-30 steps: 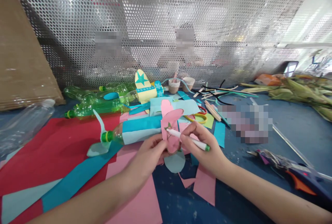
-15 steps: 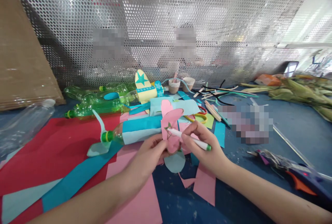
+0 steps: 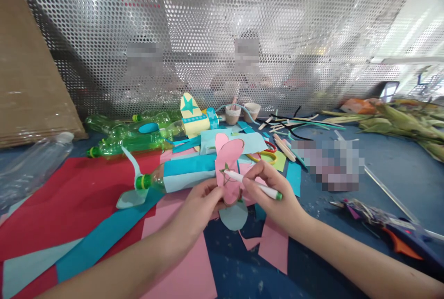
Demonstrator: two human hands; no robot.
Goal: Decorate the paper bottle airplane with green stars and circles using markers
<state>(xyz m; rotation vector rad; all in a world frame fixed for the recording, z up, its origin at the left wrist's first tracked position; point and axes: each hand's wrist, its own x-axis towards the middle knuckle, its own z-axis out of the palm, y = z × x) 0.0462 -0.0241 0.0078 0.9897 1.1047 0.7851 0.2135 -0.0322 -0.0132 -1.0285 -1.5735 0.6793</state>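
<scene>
My left hand [image 3: 207, 196] pinches the lower left edge of a pink paper cutout [image 3: 229, 153] with rounded lobes. A star outline, partly coloured green, is drawn on it. Between the fingers of my right hand [image 3: 268, 188] is a white marker [image 3: 258, 185] with a green end, its tip touching the star. Behind the cutout lies a plastic bottle wrapped in blue paper [image 3: 189, 174], with a green cap [image 3: 143, 182] at its left. A pale blue rounded paper piece [image 3: 234, 216] shows below the cutout.
Green bottles [image 3: 132, 144] and a bottle decorated in yellow paper [image 3: 197, 125] lie behind. Red paper [image 3: 104, 183] spreads at left, pink scraps [image 3: 274, 246] nearer me. A glue gun [image 3: 385, 225] rests at right, pipe cleaners [image 3: 294, 123] and paper cups [image 3: 252, 112] farther back.
The marker's tip has shifted very slightly on the star. Both hands keep their hold and stay in almost the same place.
</scene>
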